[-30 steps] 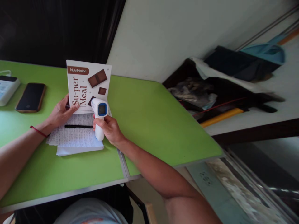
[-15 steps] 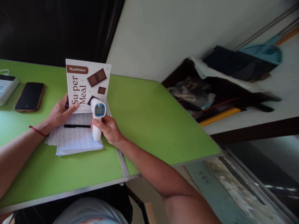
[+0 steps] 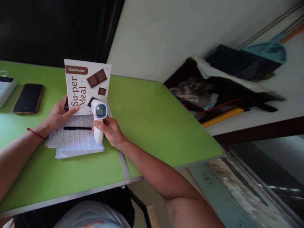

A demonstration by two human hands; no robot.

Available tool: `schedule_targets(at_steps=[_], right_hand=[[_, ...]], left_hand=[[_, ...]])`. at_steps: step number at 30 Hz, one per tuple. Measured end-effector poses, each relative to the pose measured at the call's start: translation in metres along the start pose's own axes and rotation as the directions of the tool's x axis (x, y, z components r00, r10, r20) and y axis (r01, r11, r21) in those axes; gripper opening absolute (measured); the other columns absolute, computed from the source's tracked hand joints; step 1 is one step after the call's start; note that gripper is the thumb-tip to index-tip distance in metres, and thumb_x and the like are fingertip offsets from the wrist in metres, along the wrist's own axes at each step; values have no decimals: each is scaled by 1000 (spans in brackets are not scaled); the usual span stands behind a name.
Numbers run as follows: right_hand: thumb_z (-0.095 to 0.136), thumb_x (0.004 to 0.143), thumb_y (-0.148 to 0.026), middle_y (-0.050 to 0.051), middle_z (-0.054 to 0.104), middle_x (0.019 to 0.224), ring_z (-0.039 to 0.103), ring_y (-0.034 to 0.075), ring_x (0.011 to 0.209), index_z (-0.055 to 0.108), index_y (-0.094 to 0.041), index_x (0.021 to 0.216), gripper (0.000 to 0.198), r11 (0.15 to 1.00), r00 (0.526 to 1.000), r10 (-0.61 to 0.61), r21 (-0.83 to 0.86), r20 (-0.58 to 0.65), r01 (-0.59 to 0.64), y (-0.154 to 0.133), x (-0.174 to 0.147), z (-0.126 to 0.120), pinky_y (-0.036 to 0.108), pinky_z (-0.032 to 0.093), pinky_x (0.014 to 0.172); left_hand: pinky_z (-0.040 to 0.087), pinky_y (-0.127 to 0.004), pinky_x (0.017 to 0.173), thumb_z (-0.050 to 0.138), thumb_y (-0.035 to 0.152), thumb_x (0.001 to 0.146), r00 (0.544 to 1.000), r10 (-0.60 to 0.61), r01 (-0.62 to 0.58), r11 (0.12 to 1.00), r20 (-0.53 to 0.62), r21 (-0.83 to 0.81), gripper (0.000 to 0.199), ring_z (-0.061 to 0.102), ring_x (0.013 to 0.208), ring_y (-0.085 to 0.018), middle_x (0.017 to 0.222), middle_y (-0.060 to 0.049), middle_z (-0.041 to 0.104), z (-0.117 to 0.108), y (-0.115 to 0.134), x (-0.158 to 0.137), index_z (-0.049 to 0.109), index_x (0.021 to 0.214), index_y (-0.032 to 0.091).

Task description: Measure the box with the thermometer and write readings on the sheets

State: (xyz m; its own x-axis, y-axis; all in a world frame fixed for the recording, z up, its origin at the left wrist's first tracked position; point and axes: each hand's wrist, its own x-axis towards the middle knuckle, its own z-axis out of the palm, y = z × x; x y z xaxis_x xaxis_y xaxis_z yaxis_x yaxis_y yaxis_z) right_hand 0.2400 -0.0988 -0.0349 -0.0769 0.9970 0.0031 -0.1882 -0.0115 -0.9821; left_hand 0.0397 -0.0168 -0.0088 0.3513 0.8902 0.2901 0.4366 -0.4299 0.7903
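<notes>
My left hand (image 3: 60, 114) grips the lower left corner of a white box (image 3: 80, 85), its thumb on the front and its fingers hidden behind. The box stands upright, printed "NutriMotion Su-per Meal" with chocolate pieces. In my right hand (image 3: 111, 130) is a white infrared thermometer (image 3: 98, 134), held by its handle in front of the box's lower right corner. Its blue-framed screen faces me; any reading is too small to make out. Below the box lie several handwritten sheets of paper (image 3: 78, 144), with a black pen (image 3: 77, 128) across them.
On the green table (image 3: 154, 126), a dark phone (image 3: 28, 98) lies at the left beside a white device with a cable (image 3: 7, 88). A metal-edged seam (image 3: 124, 166) runs between two table sections. Past the right edge are piled items, including a blue dustpan-like thing (image 3: 268, 52).
The view has shifted slightly, so the things on the table sit a little further left. The screen now seems to show dark marks. Both hands keep their holds.
</notes>
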Motion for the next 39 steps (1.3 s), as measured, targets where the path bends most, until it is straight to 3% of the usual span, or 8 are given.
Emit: schedule_targets(at_steps=[7, 14, 20, 22, 25, 29, 34, 39], right_hand=[[77, 63, -52, -3, 62, 61, 57, 12, 53, 60, -20, 75, 39, 1000, 1000, 17, 10, -17, -17, -3, 0, 1, 28, 49, 53], [77, 63, -51, -2, 61, 64, 57, 12, 56, 60, -20, 73, 37, 1000, 1000, -3, -24, -11, 2, -4, -1, 0, 29, 50, 56], [74, 68, -46, -2, 64, 71, 56, 12, 61, 66, -22, 78, 27, 965, 982, -183, -201, -50, 169, -25, 0, -18, 28, 49, 59], [77, 65, -44, 0, 69, 84, 61, 15, 72, 68, -23, 89, 32, 923, 960, -273, -299, -67, 241, -34, 4, -36, 31, 52, 66], [80, 63, -39, 3, 69, 98, 63, 18, 86, 68, -23, 103, 45, 847, 950, -311, -463, -38, 259, -41, 12, -67, 38, 52, 80], [83, 61, -33, 6, 65, 98, 60, 20, 84, 69, -23, 103, 45, 655, 956, -282, -744, -77, 133, -35, 20, -97, 42, 51, 79], [81, 66, -29, 7, 61, 97, 57, 21, 80, 70, -23, 101, 37, 393, 967, -227, -919, -114, -16, -24, 24, -107, 39, 50, 74], [73, 75, -31, 9, 61, 98, 56, 20, 78, 69, -20, 104, 31, 290, 971, -203, -955, -123, -60, -22, 27, -109, 35, 48, 70]], left_hand=[[55, -35, 73, 60, 61, 80, 1000, -4, 4, 1000, 6, 7, 51, 65, 90, -29, 106, -9, 68, 0, 0, 1, 58, 110, 20], [58, -37, 75, 69, 53, 77, 999, -23, 26, 991, 26, -133, 54, 66, 95, -29, 112, -10, 67, -1, 0, 2, 55, 118, 21], [59, -38, 78, 76, 47, 71, 997, -62, 73, 963, 49, -259, 73, 64, 103, -31, 127, -14, 59, 0, 0, 3, 46, 131, 19], [59, -40, 79, 76, 44, 70, 997, -70, 76, 961, 31, -266, 78, 64, 104, -31, 128, -15, 57, 0, 2, 2, 42, 135, 19], [59, -43, 81, 78, 40, 68, 996, -79, 69, 955, -26, -289, 85, 63, 105, -31, 128, -16, 57, 1, 2, 2, 36, 139, 20], [58, -44, 83, 77, 37, 70, 991, -35, -1, 963, -129, -269, 79, 60, 111, -32, 130, -12, 55, 0, -5, 3, 37, 136, 25], [56, -44, 89, 78, 30, 68, 975, -4, -49, 972, -221, -231, 77, 56, 118, -32, 132, -8, 52, -6, -17, 7, 39, 134, 30], [54, -49, 92, 78, 30, 65, 978, -47, 2, 976, -204, -216, 80, 54, 118, -34, 135, -9, 49, -12, -23, 12, 38, 134, 29]])
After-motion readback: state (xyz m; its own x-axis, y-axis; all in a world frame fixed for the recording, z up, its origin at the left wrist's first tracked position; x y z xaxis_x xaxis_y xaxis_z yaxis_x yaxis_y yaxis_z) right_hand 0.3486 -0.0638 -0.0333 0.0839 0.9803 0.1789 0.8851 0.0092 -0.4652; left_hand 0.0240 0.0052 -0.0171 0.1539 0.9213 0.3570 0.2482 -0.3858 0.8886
